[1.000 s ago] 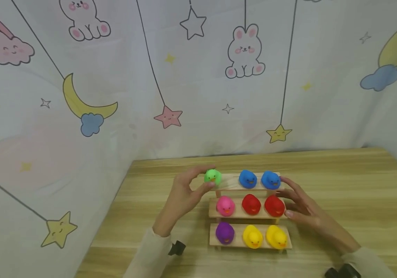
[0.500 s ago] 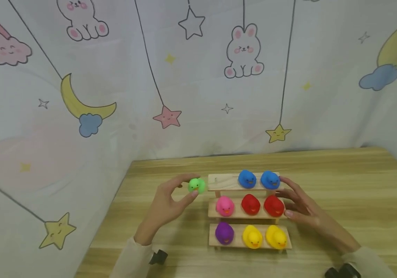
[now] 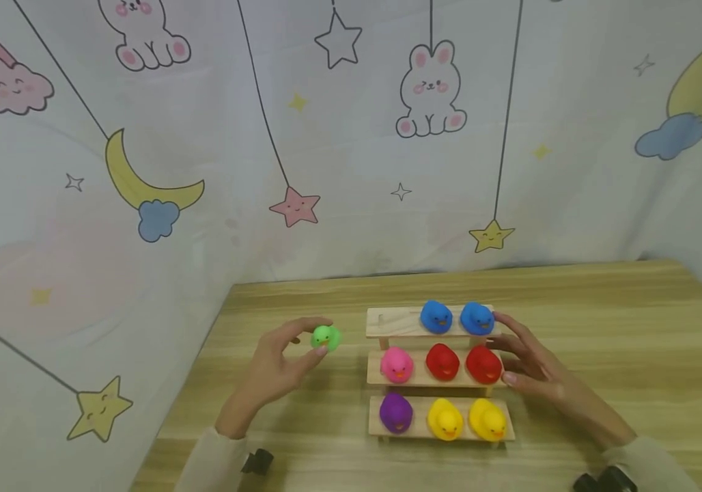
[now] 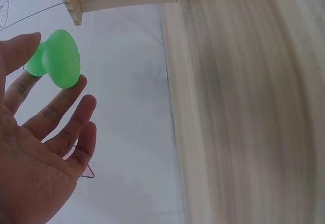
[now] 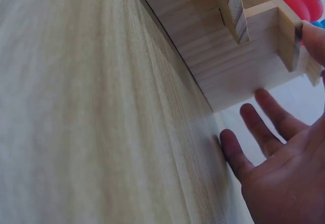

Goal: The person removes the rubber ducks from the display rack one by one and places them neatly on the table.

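Thumb and fingers of my left hand (image 3: 272, 365) pinch a green rubber duck (image 3: 325, 337), raised to the left of a three-tier wooden rack (image 3: 400, 321). In the left wrist view, the green duck (image 4: 62, 59) sits between thumb and fingertips, the other fingers spread. At the rack's right end my right hand (image 3: 538, 369) rests its thumb and fingertips, fingers fairly straight. Two blue ducks (image 3: 436, 317) stand on the top tier, whose left part is bare. The middle tier bears a pink duck (image 3: 397, 365) and two red ducks (image 3: 442, 362).
On the bottom tier stand a purple duck (image 3: 396, 413) and two yellow ducks (image 3: 445, 419). The rack stands on a wood-grain table (image 3: 603, 321). A white cloth backdrop (image 3: 351, 150) with printed stars and rabbits hangs behind and at the left.
My left hand has carried the green duck from above the top tier's left end, leftward and slightly nearer. My right hand has stayed at the rack's right end.
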`<control>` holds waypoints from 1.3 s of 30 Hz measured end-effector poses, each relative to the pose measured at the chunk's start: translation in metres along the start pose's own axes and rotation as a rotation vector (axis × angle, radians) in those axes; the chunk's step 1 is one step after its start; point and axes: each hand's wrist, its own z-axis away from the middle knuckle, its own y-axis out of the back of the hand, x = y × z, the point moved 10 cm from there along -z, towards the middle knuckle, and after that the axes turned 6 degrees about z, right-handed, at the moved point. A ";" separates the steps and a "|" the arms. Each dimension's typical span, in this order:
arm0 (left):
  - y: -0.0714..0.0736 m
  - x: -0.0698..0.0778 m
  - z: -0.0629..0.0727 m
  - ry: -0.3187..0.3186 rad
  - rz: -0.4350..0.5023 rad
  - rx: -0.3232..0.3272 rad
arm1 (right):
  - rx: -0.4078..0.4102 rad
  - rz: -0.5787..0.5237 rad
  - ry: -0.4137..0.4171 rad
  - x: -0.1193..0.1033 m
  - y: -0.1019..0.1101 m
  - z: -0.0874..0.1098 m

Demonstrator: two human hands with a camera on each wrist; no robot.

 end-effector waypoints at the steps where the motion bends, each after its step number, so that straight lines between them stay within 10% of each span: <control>1: 0.000 -0.003 0.001 0.004 -0.006 -0.007 | -0.001 -0.002 -0.003 0.000 0.000 0.000; 39: 0.003 -0.082 0.037 0.165 -0.188 -0.239 | 0.002 -0.010 -0.092 0.003 0.000 0.000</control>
